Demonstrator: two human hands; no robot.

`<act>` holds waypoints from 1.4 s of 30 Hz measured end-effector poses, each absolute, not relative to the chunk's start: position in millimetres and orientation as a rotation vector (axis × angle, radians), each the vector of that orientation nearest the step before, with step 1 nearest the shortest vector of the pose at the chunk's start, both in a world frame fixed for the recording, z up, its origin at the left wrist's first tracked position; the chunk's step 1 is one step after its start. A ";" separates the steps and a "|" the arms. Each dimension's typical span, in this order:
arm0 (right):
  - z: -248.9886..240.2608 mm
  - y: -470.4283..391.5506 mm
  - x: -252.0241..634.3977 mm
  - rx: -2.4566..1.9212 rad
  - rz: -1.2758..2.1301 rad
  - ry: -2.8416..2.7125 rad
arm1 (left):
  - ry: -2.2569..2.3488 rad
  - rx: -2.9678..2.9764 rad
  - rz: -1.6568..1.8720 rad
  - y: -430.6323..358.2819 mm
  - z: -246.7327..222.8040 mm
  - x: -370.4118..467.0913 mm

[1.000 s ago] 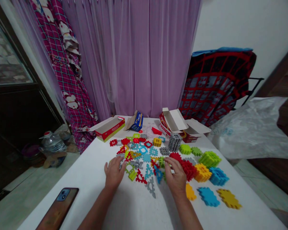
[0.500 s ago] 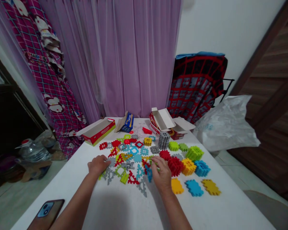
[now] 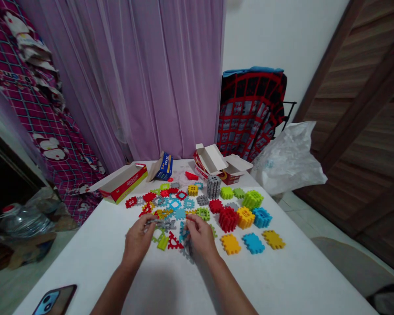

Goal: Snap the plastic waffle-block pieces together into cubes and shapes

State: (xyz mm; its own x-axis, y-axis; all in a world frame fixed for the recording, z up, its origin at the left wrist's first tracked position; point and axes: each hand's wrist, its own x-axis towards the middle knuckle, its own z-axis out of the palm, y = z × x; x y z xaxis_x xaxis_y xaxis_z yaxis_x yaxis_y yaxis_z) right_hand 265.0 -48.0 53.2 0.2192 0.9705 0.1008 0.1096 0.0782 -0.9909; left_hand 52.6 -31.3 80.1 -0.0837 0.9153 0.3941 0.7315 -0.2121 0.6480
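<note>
My left hand (image 3: 138, 239) is closed in a pinch on a grey toothed plastic building piece (image 3: 155, 218), at the left side of a loose heap. Over the heap's right side, my right hand (image 3: 201, 238) has its fingers drawn together; what they hold, if anything, is hidden. Close to it lie a blue piece (image 3: 181, 232) and a grey triangular piece (image 3: 188, 254), both partly covered. Between the hands are a red triangular piece (image 3: 174, 241) and a lime green piece (image 3: 163, 242). A light blue square tile (image 3: 180, 214) lies just beyond.
To the right stand stacks of red (image 3: 228, 219), yellow (image 3: 245, 217), blue (image 3: 262, 217) and green tiles (image 3: 252, 200). Three single tiles lie before them. Opened boxes (image 3: 124, 183) line the table's back. A phone (image 3: 55, 301) lies front left. A white plastic bag (image 3: 287, 159) is at right.
My left hand has moved right and lifted a grey piece. My right hand has shifted left, uncovering a green square piece. The view has turned slightly right.
</note>
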 end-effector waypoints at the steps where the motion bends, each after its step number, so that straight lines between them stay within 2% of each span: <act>1: 54.2 -47.8 262.0 -1.275 1.035 -1.100 | 1.678 2.055 1.244 -37.7 77.3 64.0; 5: 61.7 -46.2 259.2 -1.163 1.300 -0.990 | 1.305 2.387 1.393 -54.1 72.0 93.1; 10: 68.6 -46.3 266.2 -1.136 1.410 -0.932 | 1.235 2.432 1.345 -61.3 70.6 98.5; 15: 73.3 -48.1 270.3 -1.110 1.383 -0.846 | 1.466 1.878 1.324 -64.0 67.8 100.0; 19: 77.3 -49.1 274.9 -1.107 1.339 -0.827 | 1.486 1.308 1.135 -62.4 73.2 105.1; 24: 75.2 -49.0 276.1 -1.117 1.323 -0.918 | 1.418 1.145 1.054 -62.9 82.9 112.6; 27: 69.3 -49.8 271.5 -1.140 1.204 -1.000 | 1.396 1.135 1.057 -63.8 82.2 112.3; 34: 72.5 -66.5 255.2 -1.417 0.611 -1.526 | 1.464 1.113 1.051 -66.7 77.8 102.5; 42: 76.8 -70.2 254.9 -1.476 0.435 -1.689 | 1.399 1.207 0.940 -65.8 82.3 101.6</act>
State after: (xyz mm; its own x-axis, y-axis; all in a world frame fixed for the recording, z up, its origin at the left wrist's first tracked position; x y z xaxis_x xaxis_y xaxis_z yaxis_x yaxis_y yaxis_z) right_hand 254.9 -70.2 76.8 0.0359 0.9342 0.3550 0.6466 0.2491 -0.7210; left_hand 101.6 -65.8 82.3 0.0205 0.9794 -0.2007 0.1848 0.1936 0.9635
